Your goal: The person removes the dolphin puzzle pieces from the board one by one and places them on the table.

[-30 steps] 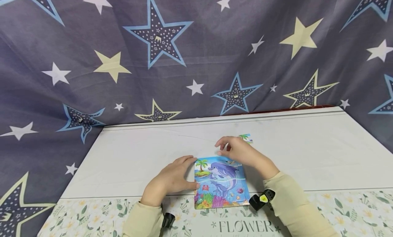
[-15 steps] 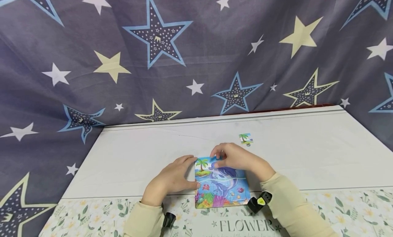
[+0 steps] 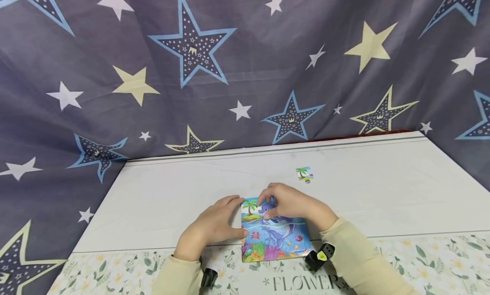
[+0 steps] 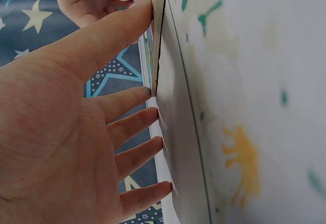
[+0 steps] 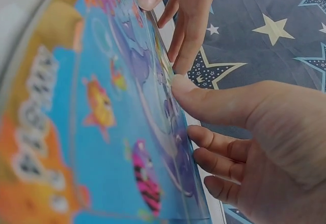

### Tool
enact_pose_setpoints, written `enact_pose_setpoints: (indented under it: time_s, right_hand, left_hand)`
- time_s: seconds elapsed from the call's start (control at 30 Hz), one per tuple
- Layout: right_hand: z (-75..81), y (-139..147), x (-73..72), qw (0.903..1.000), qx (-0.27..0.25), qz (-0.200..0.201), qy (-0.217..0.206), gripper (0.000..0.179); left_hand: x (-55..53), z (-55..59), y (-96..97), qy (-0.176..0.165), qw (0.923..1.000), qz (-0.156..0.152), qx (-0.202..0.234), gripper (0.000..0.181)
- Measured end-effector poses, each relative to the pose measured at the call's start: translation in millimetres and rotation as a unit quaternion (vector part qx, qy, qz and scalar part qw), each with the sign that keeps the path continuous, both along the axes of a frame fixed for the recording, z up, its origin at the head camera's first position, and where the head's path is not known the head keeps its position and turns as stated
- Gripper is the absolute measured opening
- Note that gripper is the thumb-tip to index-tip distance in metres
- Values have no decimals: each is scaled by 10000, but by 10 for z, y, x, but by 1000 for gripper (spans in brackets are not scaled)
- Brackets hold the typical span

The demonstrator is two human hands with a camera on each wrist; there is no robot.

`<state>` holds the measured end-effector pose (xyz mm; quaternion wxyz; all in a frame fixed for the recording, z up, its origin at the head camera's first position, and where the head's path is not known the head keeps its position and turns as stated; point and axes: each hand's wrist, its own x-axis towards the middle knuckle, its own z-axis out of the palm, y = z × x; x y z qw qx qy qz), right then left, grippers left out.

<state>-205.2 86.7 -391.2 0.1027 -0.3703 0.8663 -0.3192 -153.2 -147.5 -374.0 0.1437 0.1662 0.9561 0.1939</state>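
A square dolphin jigsaw puzzle (image 3: 281,237) lies flat at the front middle of the table. My left hand (image 3: 214,222) rests at its left side; in the left wrist view, the thumb (image 4: 125,30) touches the puzzle's edge and the other fingers are spread over the tabletop. My right hand (image 3: 292,203) is over the upper part of the puzzle. Its thumb (image 5: 191,94) touches the picture surface, with index finger and thumb apart; no loose piece shows between them. The other fingers are loosely bent, and part of the dolphin is covered by the hand.
A loose puzzle piece (image 3: 304,173) with a palm tree lies behind the right hand. The white table covering (image 3: 183,188) has a floral front band lettered "FLOWER". A star-patterned dark curtain (image 3: 245,74) hangs behind the table.
My right hand has come down and left from the puzzle's top edge onto its picture, leaving the palm-tree piece in full view. The left hand stays at the left edge.
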Motion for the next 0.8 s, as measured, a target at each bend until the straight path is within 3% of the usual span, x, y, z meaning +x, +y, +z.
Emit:
enact_pose_setpoints:
  time_s: [0.4, 0.8]
  right_hand:
    - [-11, -49, 67, 9992, 343, -123, 188, 28]
    - [-4, -72, 80, 9985, 359, -246, 343, 26]
  left_hand:
    - [11, -6, -7, 19, 10000, 14, 23, 87]
    - [5, -6, -11, -12, 10000, 6, 9, 87]
